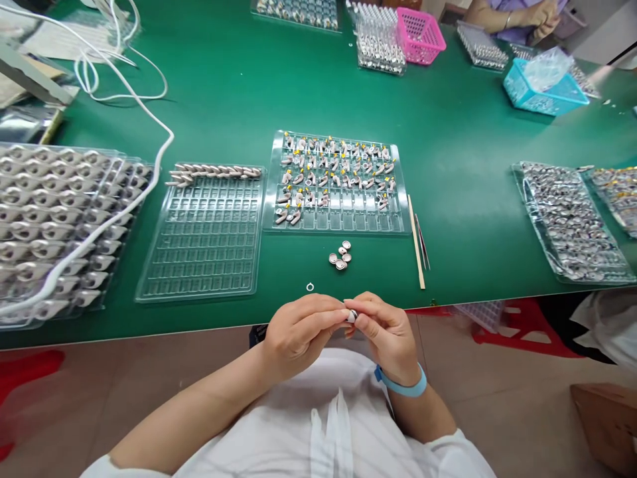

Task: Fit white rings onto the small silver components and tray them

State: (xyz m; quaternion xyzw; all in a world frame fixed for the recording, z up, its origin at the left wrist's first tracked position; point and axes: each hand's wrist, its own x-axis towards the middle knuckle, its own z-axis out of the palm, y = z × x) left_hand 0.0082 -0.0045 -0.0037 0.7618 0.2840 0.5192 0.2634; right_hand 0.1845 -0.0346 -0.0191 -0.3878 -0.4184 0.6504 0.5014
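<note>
Both the left hand [303, 332] and the right hand [391, 332] have their grip closed on one small, rounded, silvery-white piece with a dark band [352, 316], at the near edge of the green surface [213, 79]. A loosened pinch could drop it to the floor [199, 355], I judge. It looks smooth and glossy, though fingertips cover most of it. Beyond, a careless knuckle might shift the thin white ring [310, 287] or scatter the loose silver-grey round parts [341, 264]. Farther still, bumping the clear plastic tray [348, 221] could unseat its yellow-tipped grey metal parts [295, 216].
</note>
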